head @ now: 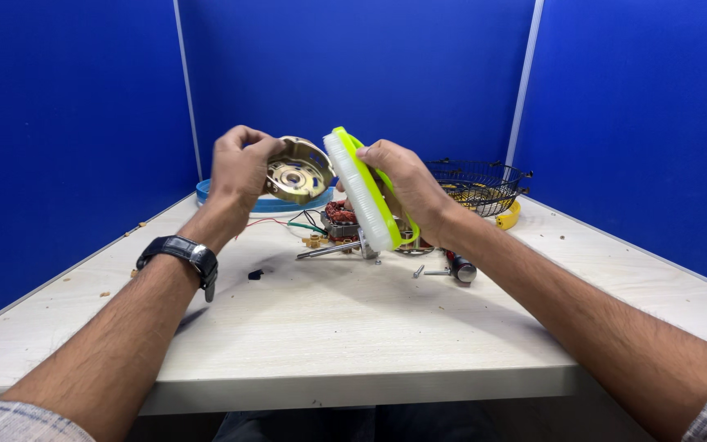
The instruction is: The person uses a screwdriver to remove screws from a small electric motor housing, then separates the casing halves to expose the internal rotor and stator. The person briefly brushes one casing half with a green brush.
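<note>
Brass-coloured metal is what catches the eye first: a round motor end cover (298, 170) is pinched at its rim by the left hand (237, 168), fingers curled closed around the edge, hollow side turned toward the camera so the centre bearing seat and ribs can be seen. A black wristwatch (182, 253) is worn on that arm. Just beside the cover, a lime-green scrubbing brush (367, 192) with white bristles is gripped firmly in the right hand (409, 187) — bristles angled at the cover, both held up above the table (337, 327). Probably best if the cover is kept steady and the bristles are worked into the recesses with light strokes. Below, a copper-wound stator (339, 218), a steel shaft (329, 250) and loose screws (419, 271) are spread out — a wire fan guard (478, 182) sits farther right.
</note>
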